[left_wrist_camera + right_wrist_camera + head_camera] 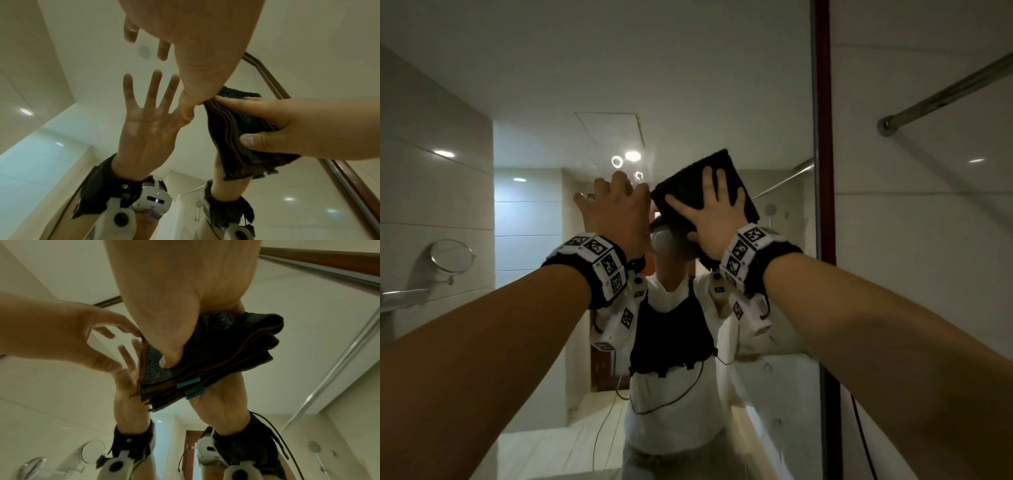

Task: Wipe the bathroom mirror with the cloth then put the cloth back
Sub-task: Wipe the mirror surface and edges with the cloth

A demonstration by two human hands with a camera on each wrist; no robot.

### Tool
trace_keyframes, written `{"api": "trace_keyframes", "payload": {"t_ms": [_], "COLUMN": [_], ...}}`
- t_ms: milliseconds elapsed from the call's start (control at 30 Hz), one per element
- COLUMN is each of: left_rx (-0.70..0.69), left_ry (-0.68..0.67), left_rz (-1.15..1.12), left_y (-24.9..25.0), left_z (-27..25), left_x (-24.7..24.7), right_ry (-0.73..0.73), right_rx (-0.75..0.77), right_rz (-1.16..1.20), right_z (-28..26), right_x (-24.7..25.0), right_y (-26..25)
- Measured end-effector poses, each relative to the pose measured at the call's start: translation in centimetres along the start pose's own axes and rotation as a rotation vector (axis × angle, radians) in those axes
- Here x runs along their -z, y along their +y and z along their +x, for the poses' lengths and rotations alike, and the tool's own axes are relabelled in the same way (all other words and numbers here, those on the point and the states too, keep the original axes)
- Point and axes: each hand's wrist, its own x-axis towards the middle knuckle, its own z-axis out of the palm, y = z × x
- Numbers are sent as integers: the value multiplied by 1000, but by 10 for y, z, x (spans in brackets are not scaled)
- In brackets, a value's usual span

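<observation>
Head view hid my face behind one folded dark cloth (700,186) — my right grip (714,219) pressed it flat-fingered against the mirror (774,102); left grip (616,210), fingers loose, held nothing beside it.

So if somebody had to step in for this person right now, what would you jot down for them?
Right hand: spread flat, pressing the folded dark cloth against the mirror, thumb hooked over the cloth's edge.
Left hand: holds nothing, fingers spread, thumb tip on the glass beside the cloth.
Where: high on the mirror, near its red-brown frame.
Done: wiping is under way; how much glass is covered cannot be told.
Left: finish wiping, then put the cloth back; its place is not in view.
</observation>
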Motion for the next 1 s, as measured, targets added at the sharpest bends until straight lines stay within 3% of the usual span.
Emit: {"api": "trace_keyframes", "payload": {"t_ms": [433, 833, 1000], "left_rx": [-59, -62, -69], "left_ry": [-96, -48, -67], "left_rz": [-35, 14, 18], "left_y": [7, 5, 2], "left_z": [-39, -44, -42], "left_x": [-5, -17, -21], "right_ry": [-18, 85, 134], "right_rx": [-72, -281, -330], "right_rz": [98, 237, 260], "right_z": [-78, -21, -11], "right_x": [-66, -18, -15], "right_y": [28, 112, 116]}}
